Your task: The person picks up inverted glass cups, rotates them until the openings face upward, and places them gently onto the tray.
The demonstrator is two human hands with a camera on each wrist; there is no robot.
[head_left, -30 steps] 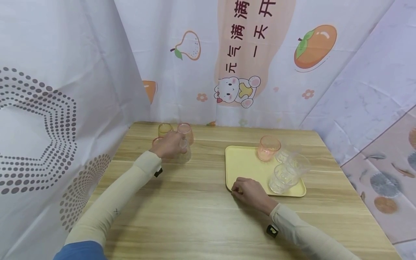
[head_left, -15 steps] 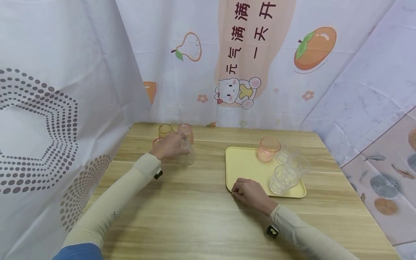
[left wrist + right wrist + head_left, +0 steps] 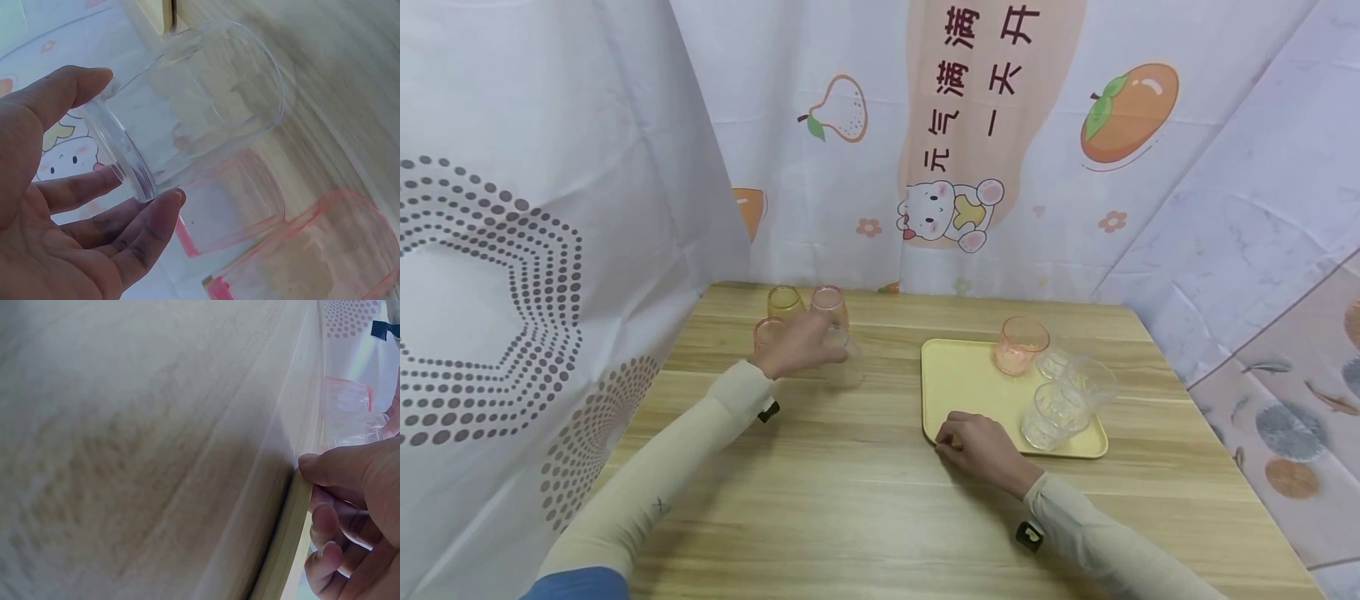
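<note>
Left hand (image 3: 793,346) fingers (image 3: 134,231) curl round clear ribbed plastic cup (image 3: 194,106), tilted above wood-grain bench (image 3: 850,492), beside pink cups (image 3: 312,250). Right hand (image 3: 981,442) fingers pinch flat yellow tray (image 3: 962,383) at near corner; wrist view shows thumb on tray rim.

I wear long, close-fitting cream sleeves that run from my upper arms down to the wrists, leaving both hands, my left hand (image 3: 793,343) and my right hand (image 3: 977,440), bare. Near each wrist a small black tab sits on the sleeve's cuff, and the left sleeve carries a tiny dark cross-shaped mark partway up the forearm. A blue garment shows above the left sleeve at the upper arm.
</note>
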